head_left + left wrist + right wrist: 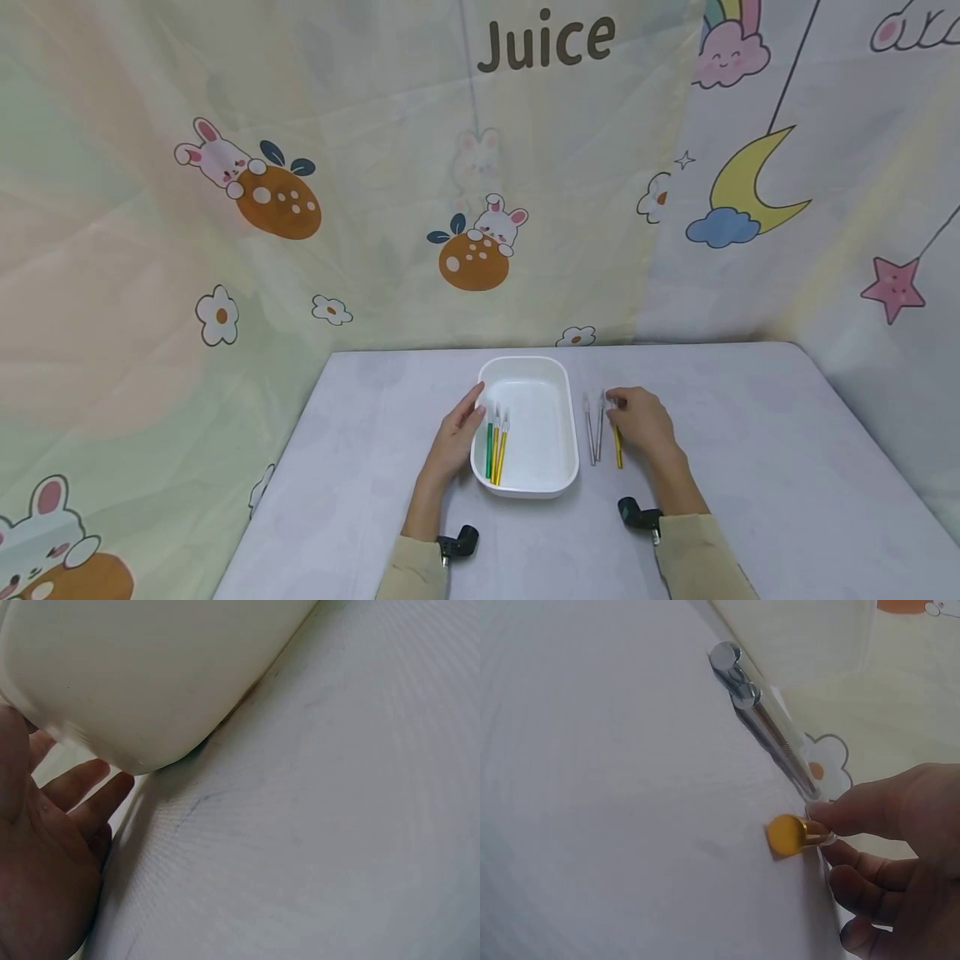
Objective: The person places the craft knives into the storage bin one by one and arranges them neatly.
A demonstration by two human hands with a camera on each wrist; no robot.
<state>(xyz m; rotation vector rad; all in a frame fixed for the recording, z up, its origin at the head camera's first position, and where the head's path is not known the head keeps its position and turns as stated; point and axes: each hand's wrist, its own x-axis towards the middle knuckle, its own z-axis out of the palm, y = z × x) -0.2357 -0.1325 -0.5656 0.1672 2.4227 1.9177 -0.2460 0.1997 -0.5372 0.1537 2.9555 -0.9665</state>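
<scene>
My left hand (452,437) grips the left side of a white tray (536,483), fingers against its outer wall and thumb at the rim. Inside the tray's left part lie a green craft knife (490,450) and two gold craft knives (501,458), all with clear caps pointing away. Right of the tray, my right hand (641,419) pinches another gold craft knife (786,835) between thumb and fingers near its far end. Its cap end is mostly hidden by the fingers. Just left of that hand, two silver craft knives (590,437) with clear caps lie on the table.
A pale cloth covers the table (787,500). Behind and beside it hangs a printed curtain (375,208) with rabbits, flowers and a moon. Each wrist wears a small black camera (639,514) near its beige sleeve (701,554).
</scene>
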